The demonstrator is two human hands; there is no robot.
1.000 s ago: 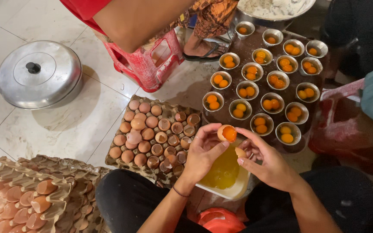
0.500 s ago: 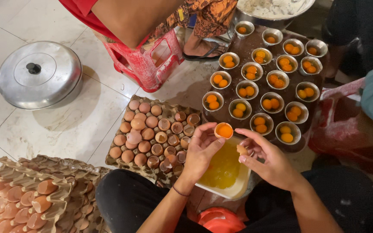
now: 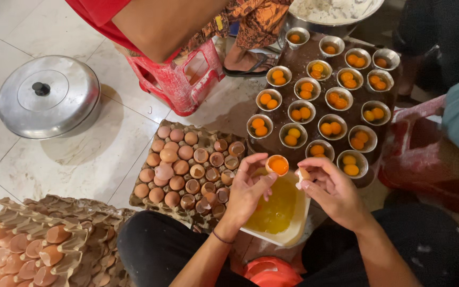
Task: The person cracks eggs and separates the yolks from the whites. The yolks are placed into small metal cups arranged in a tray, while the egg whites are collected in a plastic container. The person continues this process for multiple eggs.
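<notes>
The left hand (image 3: 248, 188) is grasping a half eggshell (image 3: 278, 165) between its fingertips, open side up, with an orange yolk sitting in it. The right hand (image 3: 333, 191) pinches the other, empty shell half (image 3: 304, 174) just beside it. Both are held above a white rectangular tub (image 3: 293, 231) of clear yellowish egg white, which sits on the floor between the person's black-trousered knees.

Room is tight here. The tub's far edge comes close to a dark tray (image 3: 325, 58) carrying rows of small metal cups (image 3: 327, 127), most holding one or two yolks; the nearest cups lie just beyond the raised shell. To the left of the tub, touching the left knee, is a cardboard egg tray (image 3: 187, 165) packed with brown whole eggs on its left and opened shells toward the right. Further left, at the lower corner, is a stack of egg trays with broken shells (image 3: 27, 250).

The widest free patch is the pale tiled floor (image 3: 70, 165) between the egg tray and a round aluminium pot lid (image 3: 46, 95) with a black knob. Behind, a red plastic stool (image 3: 179, 74) carries another person, whose sandalled foot rests by the tray. A large metal basin (image 3: 336, 13) of white grains stands at the top edge.
</notes>
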